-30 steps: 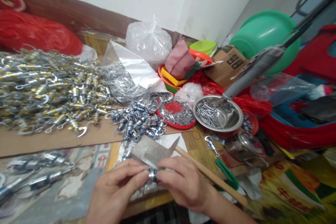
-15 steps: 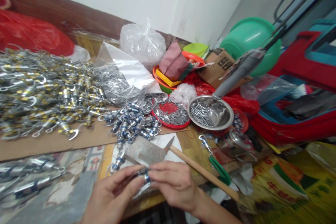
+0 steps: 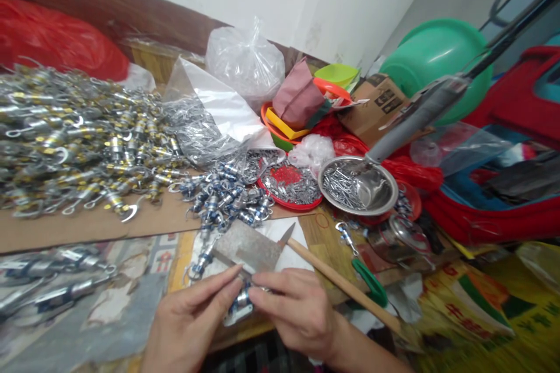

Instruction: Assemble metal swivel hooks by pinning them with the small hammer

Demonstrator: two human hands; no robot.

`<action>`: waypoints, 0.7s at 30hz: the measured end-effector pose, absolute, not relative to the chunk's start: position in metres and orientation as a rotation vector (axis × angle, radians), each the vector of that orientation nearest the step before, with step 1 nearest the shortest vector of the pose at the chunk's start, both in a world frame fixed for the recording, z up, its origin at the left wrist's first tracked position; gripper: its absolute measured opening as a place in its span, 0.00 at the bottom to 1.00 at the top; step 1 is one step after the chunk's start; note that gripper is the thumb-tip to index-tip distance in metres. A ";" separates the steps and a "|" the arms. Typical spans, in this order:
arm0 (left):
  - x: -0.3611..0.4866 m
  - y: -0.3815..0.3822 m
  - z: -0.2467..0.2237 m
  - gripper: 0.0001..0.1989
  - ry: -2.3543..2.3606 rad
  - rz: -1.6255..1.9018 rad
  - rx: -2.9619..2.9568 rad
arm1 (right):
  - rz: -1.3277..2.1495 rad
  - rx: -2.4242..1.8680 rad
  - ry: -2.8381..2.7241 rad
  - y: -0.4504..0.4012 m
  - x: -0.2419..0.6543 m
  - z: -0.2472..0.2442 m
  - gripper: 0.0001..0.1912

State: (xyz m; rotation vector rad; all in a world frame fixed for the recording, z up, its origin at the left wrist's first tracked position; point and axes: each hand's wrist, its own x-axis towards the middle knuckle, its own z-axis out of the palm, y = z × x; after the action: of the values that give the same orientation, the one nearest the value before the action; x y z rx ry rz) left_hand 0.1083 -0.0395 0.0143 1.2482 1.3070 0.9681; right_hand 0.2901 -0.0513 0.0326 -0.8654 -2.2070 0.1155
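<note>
My right hand (image 3: 295,309) is closed round a small silver metal hook fitting with a blue band (image 3: 240,303), near the table's front edge. Beside it, my left hand (image 3: 190,315) has its thumb and forefinger pressed together close to the fitting's upper end; what lies between those fingertips is too small to make out. Just beyond my hands is a flat grey metal block (image 3: 249,247). A pointed blade (image 3: 286,236) and a long wooden handle (image 3: 341,280) lie at its right. Several blue-banded hook fittings (image 3: 219,198) are heaped behind the block.
Yellow-banded fittings (image 3: 87,145) form a large pile at left. Small metal pieces fill a red plate (image 3: 301,206); pins lie in a steel pan (image 3: 389,204) whose handle juts up right. A green-handled piece (image 3: 370,282) and larger fittings (image 3: 56,297) flank my hands.
My left fingertips have shifted from around the fitting to a pinch at its upper end. More of the fitting shows in my right hand. The view has shifted slightly.
</note>
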 end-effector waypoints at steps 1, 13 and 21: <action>0.109 -0.040 0.014 0.12 1.314 1.002 1.261 | 0.053 -0.829 -2.212 -0.052 0.290 0.031 0.12; 0.100 -0.045 0.022 0.23 1.106 1.170 1.709 | 0.173 -0.897 -2.111 -0.061 0.283 0.031 0.13; 0.101 -0.047 0.021 0.26 1.018 1.110 1.812 | -0.067 -0.904 -2.193 -0.071 0.290 0.031 0.14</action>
State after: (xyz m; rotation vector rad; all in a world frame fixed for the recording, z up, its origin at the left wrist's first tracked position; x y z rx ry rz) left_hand 0.1006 -0.0474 0.0209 1.8123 1.0178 1.1101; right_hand 0.2904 -0.0715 0.0311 -0.9041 -2.1932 -0.0672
